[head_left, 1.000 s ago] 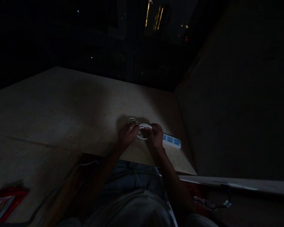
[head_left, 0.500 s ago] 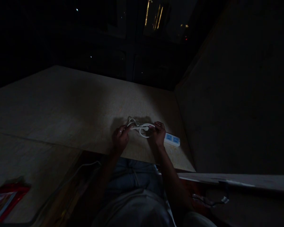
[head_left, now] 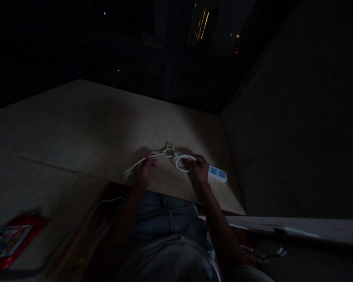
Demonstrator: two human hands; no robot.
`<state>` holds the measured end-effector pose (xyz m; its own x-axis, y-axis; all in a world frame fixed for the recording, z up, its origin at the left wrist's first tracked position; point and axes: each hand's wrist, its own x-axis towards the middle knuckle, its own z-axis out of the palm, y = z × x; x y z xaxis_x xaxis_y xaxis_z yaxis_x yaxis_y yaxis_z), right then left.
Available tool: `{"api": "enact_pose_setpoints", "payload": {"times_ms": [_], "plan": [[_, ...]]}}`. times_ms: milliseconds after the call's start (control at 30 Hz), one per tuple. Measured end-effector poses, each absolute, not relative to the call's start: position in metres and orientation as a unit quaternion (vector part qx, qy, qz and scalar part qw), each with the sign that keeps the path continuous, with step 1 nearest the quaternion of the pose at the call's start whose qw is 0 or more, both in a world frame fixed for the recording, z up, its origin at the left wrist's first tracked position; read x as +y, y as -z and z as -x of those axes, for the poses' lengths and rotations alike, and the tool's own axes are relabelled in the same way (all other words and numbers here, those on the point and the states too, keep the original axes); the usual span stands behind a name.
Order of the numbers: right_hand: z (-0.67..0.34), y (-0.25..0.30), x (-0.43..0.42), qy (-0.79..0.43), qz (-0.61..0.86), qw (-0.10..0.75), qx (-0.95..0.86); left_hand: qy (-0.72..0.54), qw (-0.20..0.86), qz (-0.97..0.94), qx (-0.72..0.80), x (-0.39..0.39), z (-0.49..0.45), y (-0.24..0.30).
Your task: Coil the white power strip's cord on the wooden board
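Observation:
A white power cord [head_left: 182, 169] runs between my hands, looped on the right and tangled in the middle above the board. My left hand [head_left: 144, 167] grips the cord near its end, with the cord pinched by the thumb and some other fingers extended. Beyond it, on the left, hangs the white plug [head_left: 128, 172]. My right hand [head_left: 200, 169] is closed around the gathered loops. Just right of that hand lies a white power strip [head_left: 217, 173] with blue sockets, its left end hidden behind the hand.
The pale board [head_left: 111, 129] spreads under and around my hands, with a dark window behind it and a wall [head_left: 294, 129] at right. A red packet [head_left: 14, 241] lies at lower left. Another cable [head_left: 98, 204] runs below the board's front edge.
My left hand has moved left and slightly down along the cord, bringing the plug out to its left side. The right hand still holds the loops. The view has shifted slightly.

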<state>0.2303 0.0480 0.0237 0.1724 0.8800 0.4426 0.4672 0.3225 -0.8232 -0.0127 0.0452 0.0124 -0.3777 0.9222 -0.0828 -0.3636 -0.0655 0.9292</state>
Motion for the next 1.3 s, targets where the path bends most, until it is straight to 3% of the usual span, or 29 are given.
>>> {"api": "enact_pose_setpoints", "payload": {"times_ms": [300,500,733,1067,1167,1300], "plan": [[-0.245,-0.048,0.006,-0.212,0.485,0.406,-0.745,-0.651,0.602,-0.176,0.427,0.054,0.013,-0.023],[-0.245,-0.068,0.018,-0.259,0.496,0.469,-0.683,-0.636,0.693,-0.094,0.325,0.056,0.011,-0.038],[-0.225,-0.092,0.08,-0.289,0.498,0.535,-0.618,-0.634,0.705,-0.118,0.294,0.058,0.004,-0.048],[-0.219,-0.129,0.131,-0.329,0.452,0.331,-0.76,-0.583,0.744,-0.15,0.288,0.065,0.001,-0.06],[-0.219,-0.129,0.122,-0.3,0.468,0.379,-0.74,-0.54,0.755,-0.156,0.338,0.059,-0.005,-0.064],[-0.218,-0.12,0.105,-0.292,0.487,0.464,-0.68,-0.362,0.761,-0.261,0.471,0.041,-0.009,-0.072]]}}
